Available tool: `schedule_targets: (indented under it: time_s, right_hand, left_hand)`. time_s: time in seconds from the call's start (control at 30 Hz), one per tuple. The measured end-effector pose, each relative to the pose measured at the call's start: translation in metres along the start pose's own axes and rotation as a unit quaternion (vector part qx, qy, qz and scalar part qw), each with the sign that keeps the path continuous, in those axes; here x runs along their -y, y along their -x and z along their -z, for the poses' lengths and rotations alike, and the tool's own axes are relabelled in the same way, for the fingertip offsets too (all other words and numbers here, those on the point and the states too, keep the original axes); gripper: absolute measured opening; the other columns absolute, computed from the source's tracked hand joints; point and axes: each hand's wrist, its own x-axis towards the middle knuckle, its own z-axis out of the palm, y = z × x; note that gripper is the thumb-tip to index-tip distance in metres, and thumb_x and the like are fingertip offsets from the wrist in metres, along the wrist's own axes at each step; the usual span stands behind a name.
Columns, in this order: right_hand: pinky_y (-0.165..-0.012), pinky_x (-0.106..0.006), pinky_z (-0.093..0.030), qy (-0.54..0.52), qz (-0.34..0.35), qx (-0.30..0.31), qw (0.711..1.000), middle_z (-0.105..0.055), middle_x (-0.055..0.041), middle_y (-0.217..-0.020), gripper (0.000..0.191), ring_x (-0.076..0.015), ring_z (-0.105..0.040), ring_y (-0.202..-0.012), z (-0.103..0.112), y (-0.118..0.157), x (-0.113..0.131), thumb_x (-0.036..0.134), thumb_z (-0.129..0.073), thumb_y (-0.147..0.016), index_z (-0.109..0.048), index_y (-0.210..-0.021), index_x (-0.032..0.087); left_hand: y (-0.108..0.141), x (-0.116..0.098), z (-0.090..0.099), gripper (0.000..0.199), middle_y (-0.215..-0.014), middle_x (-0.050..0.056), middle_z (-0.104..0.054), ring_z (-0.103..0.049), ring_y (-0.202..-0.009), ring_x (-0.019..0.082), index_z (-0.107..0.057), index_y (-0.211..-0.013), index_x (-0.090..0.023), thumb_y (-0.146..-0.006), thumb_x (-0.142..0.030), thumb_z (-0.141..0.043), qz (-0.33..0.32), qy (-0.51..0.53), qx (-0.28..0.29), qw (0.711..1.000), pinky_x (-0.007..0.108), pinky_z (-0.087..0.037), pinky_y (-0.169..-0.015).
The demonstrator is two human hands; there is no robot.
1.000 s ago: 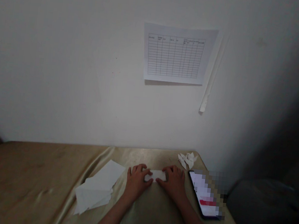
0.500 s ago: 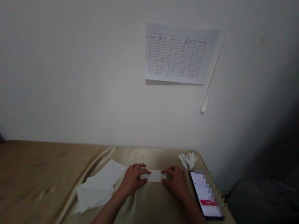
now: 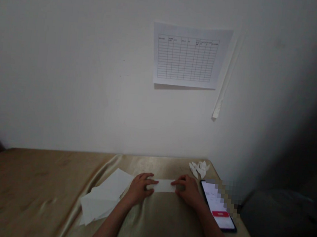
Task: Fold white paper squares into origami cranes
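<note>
A narrow strip of white folded paper (image 3: 164,186) lies flat on the cloth between my two hands. My left hand (image 3: 139,187) rests at its left end, index fingertip on the paper and thumb apart below it, near the lower edge. At the right end is my right hand (image 3: 189,190), its index fingertip touching the strip and its thumb spread off by the lower right corner. Neither hand pinches the paper. Left of my left hand, several white paper sheets (image 3: 105,196) lie overlapped, partly hidden by my forearm.
A shiny tan cloth (image 3: 161,224) covers the table. Torn paper scraps (image 3: 200,169) lie near the back right corner. A lit phone (image 3: 219,208) lies beside my right forearm. A printed table sheet (image 3: 190,57) and a paper strip (image 3: 224,84) hang on the wall.
Both hands have shifted slightly outward, and more of the strip shows between them. My right thumb has slid off to the right. The phone screen shows a different picture.
</note>
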Motion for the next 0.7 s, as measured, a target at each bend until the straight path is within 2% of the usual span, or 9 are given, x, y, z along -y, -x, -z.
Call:
schedule_targets:
  time_s: [0.23,0.33,0.5,0.7]
  right_hand:
    - [-0.109,-0.037,-0.030,0.033,-0.011,-0.007,0.999,-0.061,-0.0028,-0.117,0.037,-0.0239,-0.052,-0.119,0.000,0.004,0.009,0.019,-0.062,-0.073,-0.076,-0.104,0.034]
    - [-0.109,-0.039,-0.028,0.059,-0.025,-0.042,0.997,-0.060,-0.0038,-0.114,0.030,-0.0251,-0.052,-0.117,-0.003,0.007,0.019,0.029,-0.064,-0.075,-0.074,-0.103,0.032]
    - [-0.108,-0.042,-0.026,0.094,-0.026,-0.066,0.993,-0.059,-0.0045,-0.117,0.033,-0.0277,-0.049,-0.116,-0.013,0.008,0.026,0.044,-0.071,-0.073,-0.070,-0.103,0.032]
    - [-0.109,-0.050,-0.021,0.118,-0.049,-0.081,0.988,-0.057,-0.0066,-0.116,0.042,-0.0308,-0.048,-0.116,-0.023,0.002,0.028,0.056,-0.074,-0.070,-0.067,-0.104,0.032]
  left_hand:
    - [0.005,-0.015,0.000,0.037,-0.136,0.000,-0.064,-0.054,-0.127,0.024,-0.077,-0.105,-0.033,-0.070,-0.021,-0.073,0.031,0.009,-0.045,0.998,0.038,-0.037,-0.113]
    - [0.006,-0.028,-0.003,0.028,-0.132,0.001,-0.065,-0.054,-0.126,0.025,-0.077,-0.100,-0.030,-0.072,-0.029,-0.074,0.064,0.000,-0.077,0.995,0.040,-0.037,-0.112]
    - [0.006,-0.047,-0.007,0.036,-0.133,0.005,-0.062,-0.049,-0.128,0.030,-0.073,-0.103,-0.026,-0.070,-0.042,-0.076,0.095,-0.032,-0.094,0.991,0.046,-0.031,-0.113]
    - [0.005,-0.051,-0.015,0.042,-0.134,0.007,-0.058,-0.044,-0.129,0.032,-0.067,-0.103,-0.025,-0.069,-0.049,-0.075,0.112,-0.048,-0.094,0.988,0.051,-0.021,-0.115]
